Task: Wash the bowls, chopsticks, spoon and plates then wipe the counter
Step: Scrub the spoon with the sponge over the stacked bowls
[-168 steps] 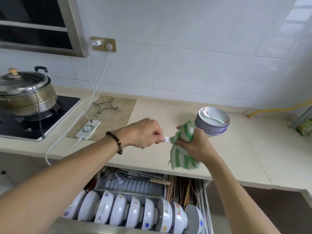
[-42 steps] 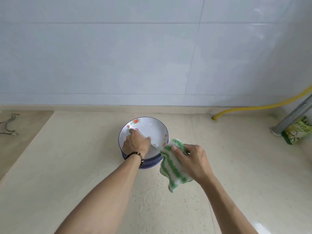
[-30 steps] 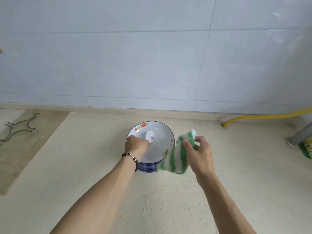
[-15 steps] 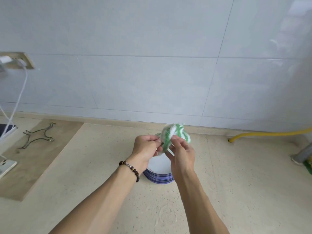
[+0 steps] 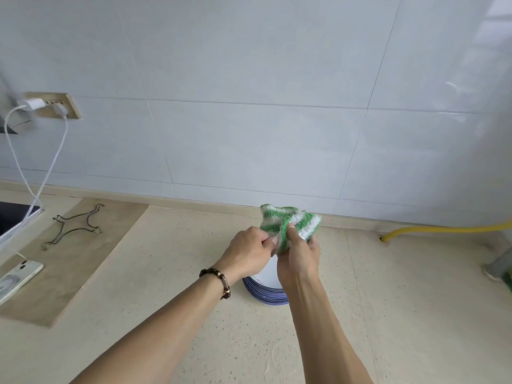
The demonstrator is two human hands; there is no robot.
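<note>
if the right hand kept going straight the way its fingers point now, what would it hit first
The right hand already grips the green-and-white cloth, so that leads. Its fingers point up and away toward the tiled wall; nothing else shows in that line, so probably the wall just above the counter's back edge, though depth is unclear.

two hands (image 5: 249,254), one cloth (image 5: 291,223), one phone (image 5: 16,277)

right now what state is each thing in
cloth: bunched, held above the plates
left hand: pinching something at the cloth, hidden
right hand: gripping the cloth
plates: stacked on the counter
charger: plugged into the socket
phone: lying flat
</note>
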